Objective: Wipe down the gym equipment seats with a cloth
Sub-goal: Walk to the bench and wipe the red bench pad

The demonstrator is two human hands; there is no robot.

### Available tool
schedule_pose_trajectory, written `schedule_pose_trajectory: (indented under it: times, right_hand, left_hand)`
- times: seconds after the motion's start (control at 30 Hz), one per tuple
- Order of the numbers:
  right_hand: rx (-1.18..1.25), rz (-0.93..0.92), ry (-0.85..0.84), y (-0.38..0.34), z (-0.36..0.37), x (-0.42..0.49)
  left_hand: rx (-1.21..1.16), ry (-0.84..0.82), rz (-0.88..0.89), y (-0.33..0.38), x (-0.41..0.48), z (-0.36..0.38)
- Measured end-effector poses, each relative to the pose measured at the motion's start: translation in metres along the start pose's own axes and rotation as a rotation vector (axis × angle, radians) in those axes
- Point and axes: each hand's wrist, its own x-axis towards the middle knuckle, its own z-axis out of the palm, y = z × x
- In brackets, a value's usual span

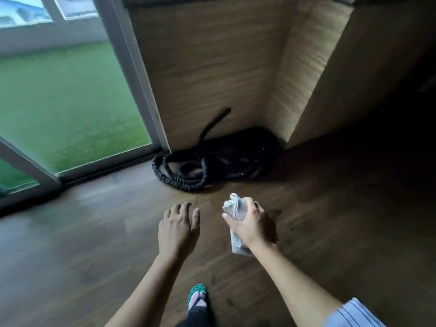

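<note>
No seat is in view, so wiping looks not yet begun: the right hand (253, 224) clenches the bunched cloth (234, 208) above the floor (94, 232), the left hand (178, 226) empty beside it, fingers (186, 207) loosely spread.

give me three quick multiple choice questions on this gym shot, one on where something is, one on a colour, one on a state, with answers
1. Where does the coiled rope lie?
A. on the grass outside
B. on the floor by the wooden wall
C. in the left hand

2. What colour is the slipper on the foot?
A. green
B. red
C. yellow

3. What is the right hand doing?
A. resting flat on the floor
B. hanging empty
C. gripping the cloth

Answers:
1 B, the rope sits coiled on the floor in the corner beside the glass door.
2 A, its patterned footbed is green.
3 C, fingers close round the bunched pale cloth, while the left hand is open and empty.
</note>
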Motion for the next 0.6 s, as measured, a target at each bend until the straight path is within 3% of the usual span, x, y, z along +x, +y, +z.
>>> schedule_pose_trajectory:
  times: [0.27, 0.6]
  right_hand:
    - [0.048, 0.366, 0.306, 0.09, -0.07, 0.071]
    - [0.116, 0.689, 0.578, 0.289, -0.188, 0.083]
  left_hand:
    - [0.038, -0.161, 0.418, 0.145, 0.1, 0.05]
    - [0.05, -0.378, 0.694, 0.388, 0.085, 0.162]
